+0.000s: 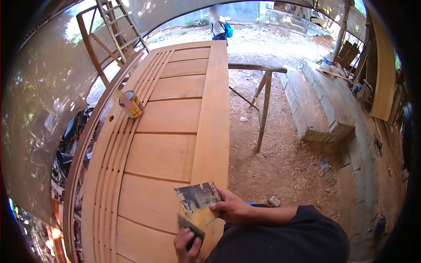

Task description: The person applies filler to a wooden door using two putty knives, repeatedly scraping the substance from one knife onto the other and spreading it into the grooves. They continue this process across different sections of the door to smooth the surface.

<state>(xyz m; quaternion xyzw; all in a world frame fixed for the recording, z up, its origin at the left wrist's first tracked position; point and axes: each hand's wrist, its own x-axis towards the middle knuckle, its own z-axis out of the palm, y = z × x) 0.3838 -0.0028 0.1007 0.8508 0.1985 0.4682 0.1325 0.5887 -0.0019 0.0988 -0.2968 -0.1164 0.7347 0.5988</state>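
Observation:
My right hand (234, 208) reaches in from the right and grips a flat, dark rectangular palette (195, 195), its thumb on top. Yellowish putty is smeared over the palette's lower half. Closed around a thin grey scraper (191, 225), my left hand (188, 246) is just below, and the scraper's blade is at the palette's putty-covered edge. Both hands are above a large panelled wooden door (160, 149) lying flat. Farther up the door stands an opened can (131, 105) with a yellow label and a brown flat piece leaning against it.
A wooden trestle (263, 94) stands by the door's far right edge. Concrete blocks (326, 105) lie to the right on dirt ground. A ladder (120, 24) leans at the upper left. Beyond the door is a person (218, 27) with a blue bag.

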